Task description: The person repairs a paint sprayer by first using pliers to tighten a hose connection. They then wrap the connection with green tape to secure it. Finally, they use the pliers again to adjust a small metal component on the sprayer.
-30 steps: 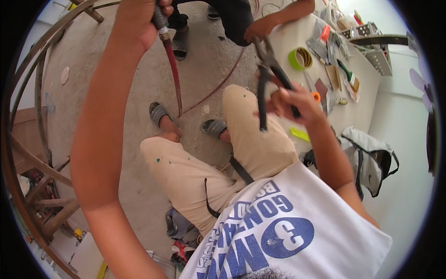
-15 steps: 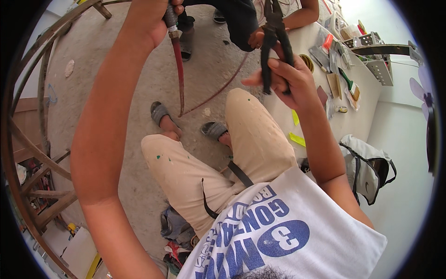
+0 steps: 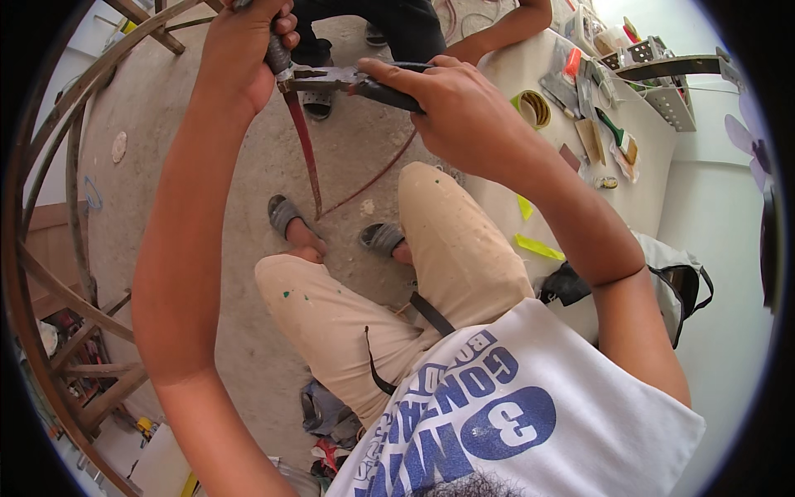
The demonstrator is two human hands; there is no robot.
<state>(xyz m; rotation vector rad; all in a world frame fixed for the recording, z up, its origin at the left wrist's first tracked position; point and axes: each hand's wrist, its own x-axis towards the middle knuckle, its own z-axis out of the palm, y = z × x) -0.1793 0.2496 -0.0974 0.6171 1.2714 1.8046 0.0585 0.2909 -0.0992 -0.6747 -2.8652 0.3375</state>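
My left hand [image 3: 242, 70] grips a dark, ribbed handle [image 3: 277, 51] with a metal fitting [image 3: 285, 84] at its lower end, from which a red hose [image 3: 306, 147] hangs to the floor and trails up to the right. My right hand [image 3: 460, 116] is closed around black-handled pliers [image 3: 392, 98], held level, with their metal jaws at that fitting. Whether the jaws grip it or only touch it, I cannot tell.
A co-worker in dark trousers [image 3: 373, 16] is opposite me, an arm [image 3: 512, 26] reaching in. A pale board [image 3: 646, 178] carries tape, a brush and several tools, with a bag [image 3: 671, 290] near it. Curved wooden framework [image 3: 83, 340] lines my left.
The pliers, earlier upright and apart from the fitting beside the co-worker's hand, have swung level and moved left onto it. My right hand has turned back-up.
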